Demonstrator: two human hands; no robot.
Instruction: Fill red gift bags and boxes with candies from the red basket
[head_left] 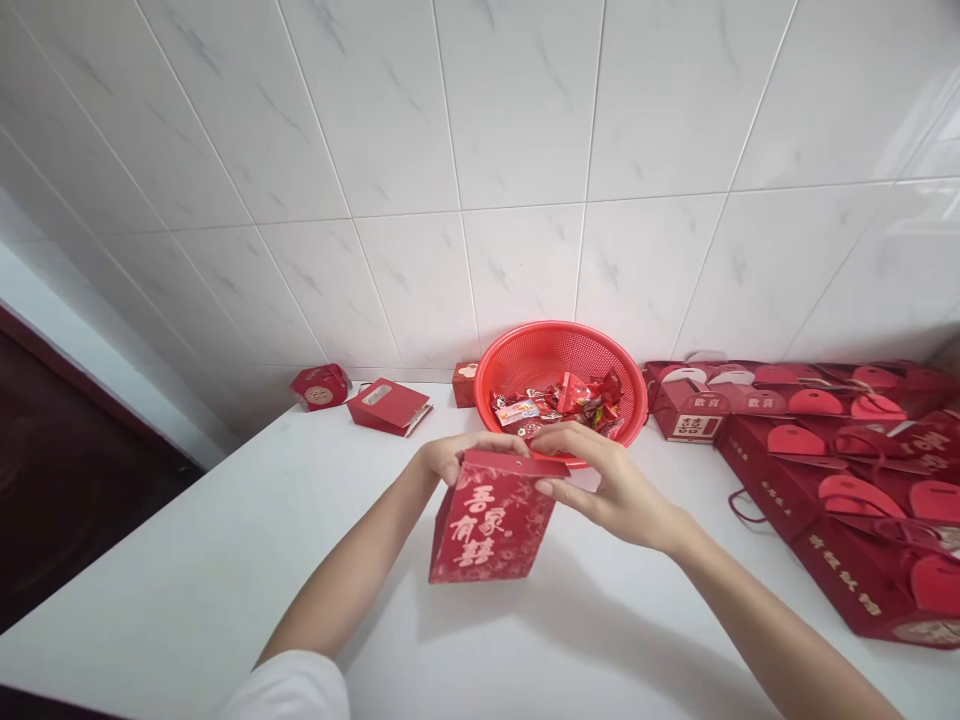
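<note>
We have the red gift box (491, 530), printed with pale characters, at the lower centre of the frame, tilted above the white table (300, 530). Our left hand (474, 455) grips its upper left edge, fingers curled over the top; our right hand (600, 485) pinches the upper right corner, thumb on the printed face. Whether the base touches the table we cannot tell.

The box already stands as a folded shape, so that part looks done. We judge its top not yet settled, since both hands are on that edge; the inside is hidden, so we cannot say if it holds anything.

Just beyond, at centre, wrapped candies (574, 393) remain in the red plastic colander (517, 362). The handled boxes (784, 480) crowding the right look fully assembled; their contents do not show.
</note>
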